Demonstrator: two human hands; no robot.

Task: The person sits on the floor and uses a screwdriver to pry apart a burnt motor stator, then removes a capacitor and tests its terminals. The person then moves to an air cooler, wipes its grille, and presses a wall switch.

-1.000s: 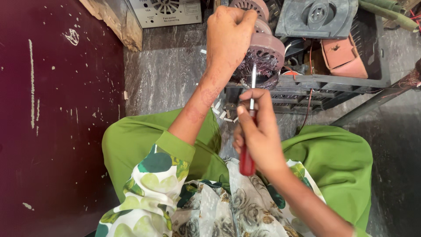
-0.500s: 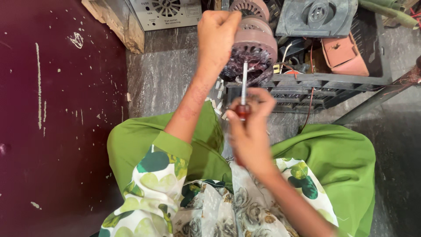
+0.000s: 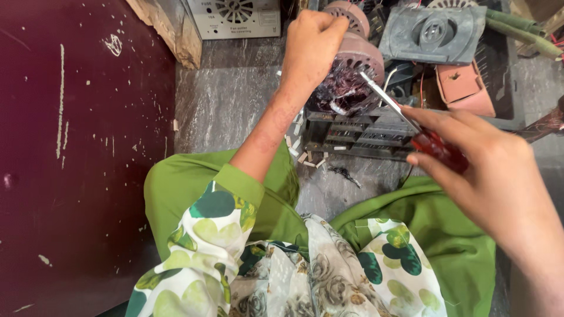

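Head view: right hand [image 3: 487, 176] is closed around the red handle of a screwdriver [image 3: 405, 120], at about 3 o'clock in frame. Its shaft runs up toward 10 o'clock, tip touching the motor [image 3: 352, 70] windings. Left hand [image 3: 311, 44] clasps the motor's top at 12 o'clock, so it is the nearer hand. The motor rests on a dark crate [image 3: 364, 132], with a grey cover [image 3: 432, 32] beyond at 1 o'clock.

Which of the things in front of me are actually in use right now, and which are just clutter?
In use:
left hand gripping the motor
right hand holding the red-handled screwdriver, tip at the windings

Lying about:
grey cover plate
white vented box
black crate
small white bits
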